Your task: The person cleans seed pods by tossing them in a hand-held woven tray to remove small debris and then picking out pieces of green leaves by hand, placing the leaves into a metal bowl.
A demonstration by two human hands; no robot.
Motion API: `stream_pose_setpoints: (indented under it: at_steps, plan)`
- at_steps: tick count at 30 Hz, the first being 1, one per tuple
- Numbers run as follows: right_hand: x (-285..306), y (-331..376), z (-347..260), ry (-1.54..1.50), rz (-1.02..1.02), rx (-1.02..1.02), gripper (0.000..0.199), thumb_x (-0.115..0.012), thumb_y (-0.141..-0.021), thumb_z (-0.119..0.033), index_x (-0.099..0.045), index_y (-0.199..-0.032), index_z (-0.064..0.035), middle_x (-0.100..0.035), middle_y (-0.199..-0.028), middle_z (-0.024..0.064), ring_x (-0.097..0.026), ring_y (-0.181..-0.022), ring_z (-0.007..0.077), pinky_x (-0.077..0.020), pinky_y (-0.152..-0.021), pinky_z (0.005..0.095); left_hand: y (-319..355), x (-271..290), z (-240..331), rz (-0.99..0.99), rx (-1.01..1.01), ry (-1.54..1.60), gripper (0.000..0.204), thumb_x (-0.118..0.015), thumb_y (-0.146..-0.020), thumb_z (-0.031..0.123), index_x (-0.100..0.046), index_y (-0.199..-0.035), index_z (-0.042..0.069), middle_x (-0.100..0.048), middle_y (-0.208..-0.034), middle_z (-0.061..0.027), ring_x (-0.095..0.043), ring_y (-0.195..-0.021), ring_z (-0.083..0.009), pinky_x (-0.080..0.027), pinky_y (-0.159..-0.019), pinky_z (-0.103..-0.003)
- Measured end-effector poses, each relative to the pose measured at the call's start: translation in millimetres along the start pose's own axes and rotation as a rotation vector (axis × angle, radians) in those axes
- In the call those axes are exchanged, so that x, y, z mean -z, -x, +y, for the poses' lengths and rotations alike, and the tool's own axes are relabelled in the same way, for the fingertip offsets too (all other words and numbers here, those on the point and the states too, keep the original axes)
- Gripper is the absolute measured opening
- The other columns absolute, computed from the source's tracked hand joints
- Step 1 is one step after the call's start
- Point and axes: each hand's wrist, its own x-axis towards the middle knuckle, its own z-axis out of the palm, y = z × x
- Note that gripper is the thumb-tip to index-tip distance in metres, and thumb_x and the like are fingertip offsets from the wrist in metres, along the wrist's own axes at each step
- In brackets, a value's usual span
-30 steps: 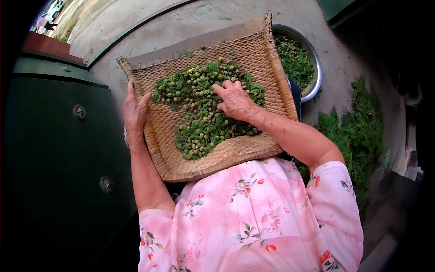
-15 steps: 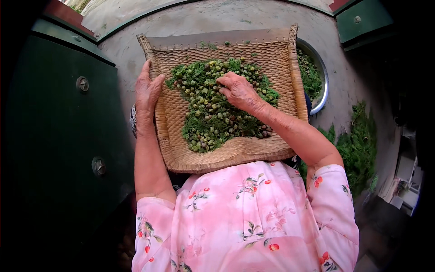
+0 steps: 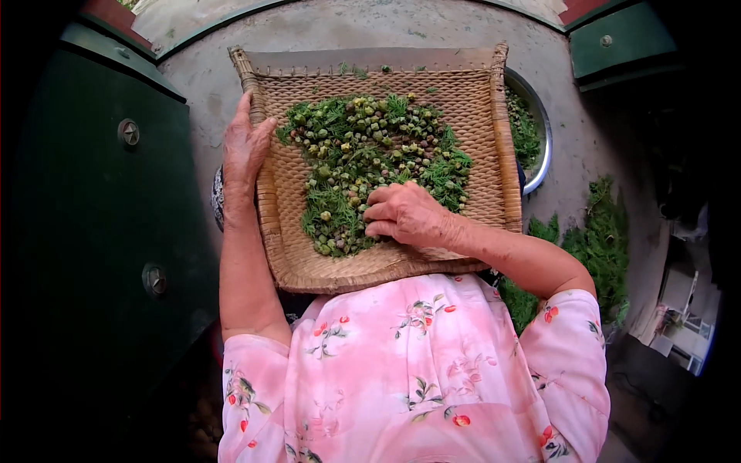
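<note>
A woven winnowing basket [image 3: 477, 100] rests on my lap, its flat far lip pointing away. In it lies a spread of small green and brownish cones [image 3: 328, 174], mixed with feathery green sprigs [image 3: 448, 174]. My left hand [image 3: 245, 154] is closed round the basket's left rim, thumb over the inner side. Over the near part of the pile, my right hand [image 3: 413, 216] has its fingers bent down into the cones. Its fingertips are partly hidden, and whatever they pinch cannot be made out.
Beyond the basket's right rim, a round metal basin [image 3: 546, 147] holds more cones and greenery. Cut green branches [image 3: 598, 247] lie on the concrete floor [image 3: 208, 73] to the right. Dark green studded doors [image 3: 100, 201] stand close on the left, with another panel [image 3: 621, 42] at far right.
My right hand has come nearer to me, from the pile's upper middle to its lower part. The cones beneath its earlier place are now spread out. My left hand keeps its hold on the rim.
</note>
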Motion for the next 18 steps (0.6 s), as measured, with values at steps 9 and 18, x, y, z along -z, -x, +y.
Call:
stream_pose_setpoints:
  at_steps: [9, 18]
  plan:
    - [-3.5, -44.6, 64.6, 0.017, 0.534, -0.208, 0.024, -0.066, -0.08, -0.012, -0.063, -0.101, -0.0021, -0.057, -0.091, 0.0122, -0.058, -0.088, 0.0287, -0.0467, -0.076, 0.0387, 3.9, 1.8, 17.0, 0.009, -0.014, -0.102, 0.062, -0.064, -0.079, 0.021, -0.042, -0.135, 0.006, -0.059, -0.117, -0.0228, -0.059, -0.106, -0.0353, -0.045, -0.09, -0.038]
    - [4.4, -32.7, 77.5, 0.343, 0.185, -0.2, 0.017, -0.059, -0.077, -0.006, -0.064, -0.092, -0.0088, -0.054, -0.091, 0.0119, -0.053, -0.089, 0.0307, -0.0451, -0.075, 0.0411, 2.3, 0.1, 6.8, 0.001, -0.03, -0.133, 0.061, -0.064, -0.08, 0.021, -0.042, -0.135, 0.005, -0.061, -0.115, -0.0219, -0.061, -0.102, -0.0336, -0.045, -0.089, -0.037]
